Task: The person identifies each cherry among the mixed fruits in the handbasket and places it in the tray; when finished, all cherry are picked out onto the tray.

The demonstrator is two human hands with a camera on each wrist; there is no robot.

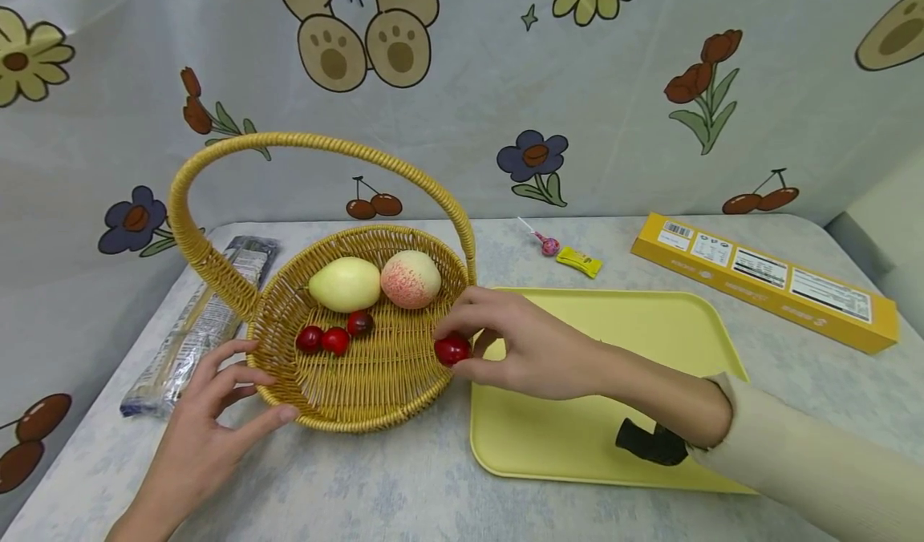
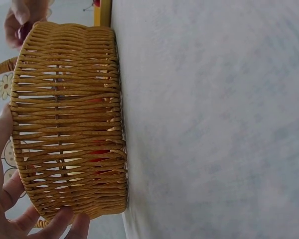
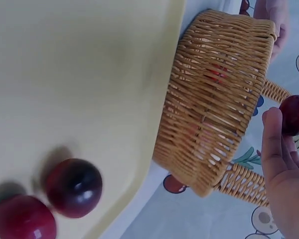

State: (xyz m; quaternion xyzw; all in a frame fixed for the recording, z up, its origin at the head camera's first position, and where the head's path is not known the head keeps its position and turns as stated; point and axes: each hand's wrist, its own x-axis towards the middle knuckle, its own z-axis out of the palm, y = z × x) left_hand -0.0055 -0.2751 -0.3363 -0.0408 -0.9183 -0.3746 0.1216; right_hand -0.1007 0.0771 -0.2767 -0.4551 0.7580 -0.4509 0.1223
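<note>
A wicker basket with a tall arched handle holds a pale yellow fruit, a peach and three small red fruits. My right hand pinches a red cherry-like fruit just above the basket's right rim; the right wrist view shows this fruit in its fingertips. My left hand rests with spread fingers against the basket's near-left wall. Two more red fruits lie on the yellow tray, hidden in the head view.
The yellow tray lies right of the basket. Behind it are a lollipop, a yellow candy and a long orange box. A plastic packet lies left of the basket. A patterned cloth hangs behind the table.
</note>
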